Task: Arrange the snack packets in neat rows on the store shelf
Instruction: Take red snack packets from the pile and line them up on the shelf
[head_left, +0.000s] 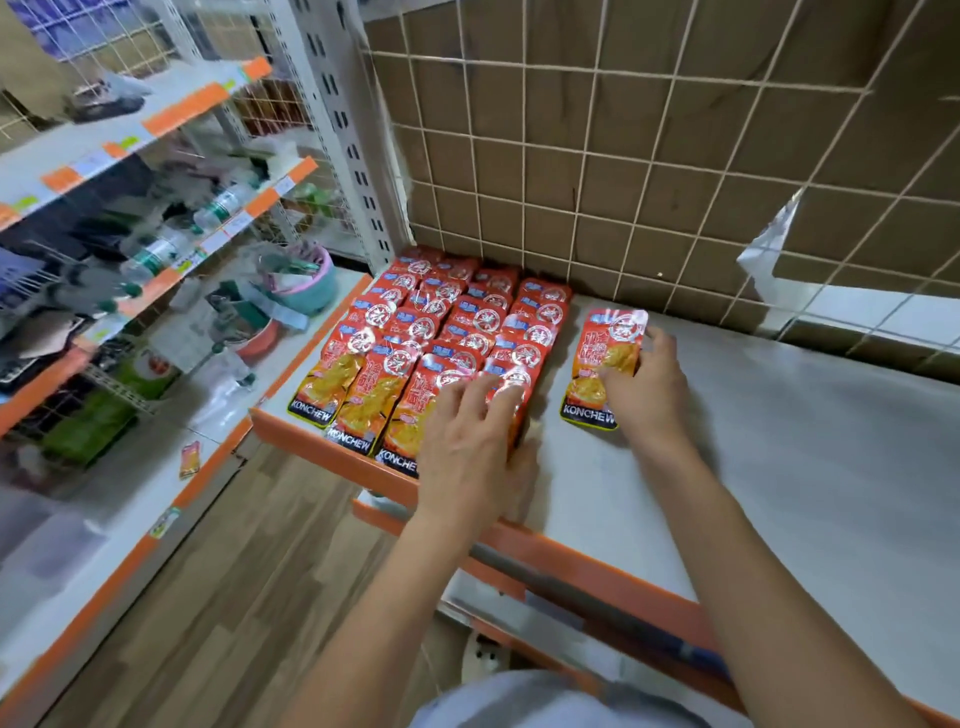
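right hand (649, 389) pinches a lone packet (602, 364) just right of the rows (415, 332); left hand (467, 431), fingers straight, rests on them; shove too hard and the overlaps probably skew

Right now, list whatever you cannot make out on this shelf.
Head view only:
- Front packet of the fourth row: mostly covered by the left hand.
- Lone packet: its right edge is hidden by the right hand, which holds it.
- Goods on the neighbouring shelves: blurred.
- Shelf: right end cut off by the frame edge.
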